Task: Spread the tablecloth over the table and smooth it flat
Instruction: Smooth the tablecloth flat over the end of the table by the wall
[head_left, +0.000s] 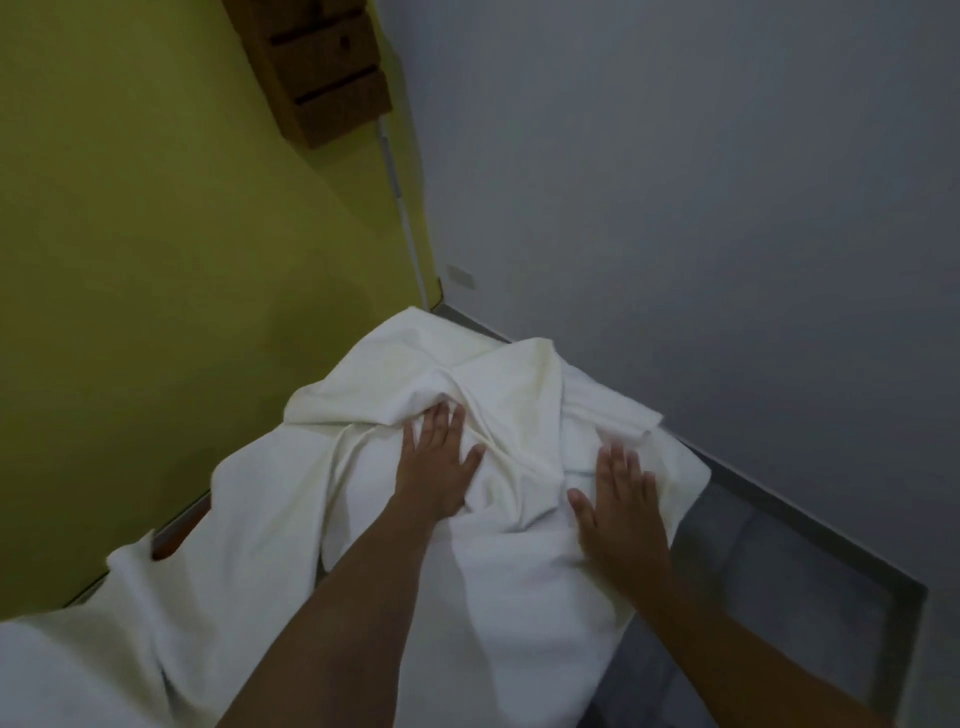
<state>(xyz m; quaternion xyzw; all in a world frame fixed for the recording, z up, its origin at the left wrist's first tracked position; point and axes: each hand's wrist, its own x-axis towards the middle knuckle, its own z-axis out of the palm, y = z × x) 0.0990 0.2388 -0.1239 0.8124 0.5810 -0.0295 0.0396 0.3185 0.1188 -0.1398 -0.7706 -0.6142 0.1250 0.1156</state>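
**Both palms flat on bunched cloth**

White tablecloth (519, 597) lies rumpled over the grey table (810, 571), w/ folds heaped at the far end; table's right side is bare. Left hand (436, 467) presses flat near the centre ridge, fingers splayed, gripping nothing. Right hand (621, 506) lies flat just right of it, fingers extended, tips blurred, prob. mid-motion. Green wall left, grey wall right.

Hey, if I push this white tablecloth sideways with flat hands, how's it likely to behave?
The tablecloth is probably floppy: it already lies in soft folds between the left hand and the right hand. Pushed, it would likely bunch rather than slide whole. It drapes off the table, so it may slip.
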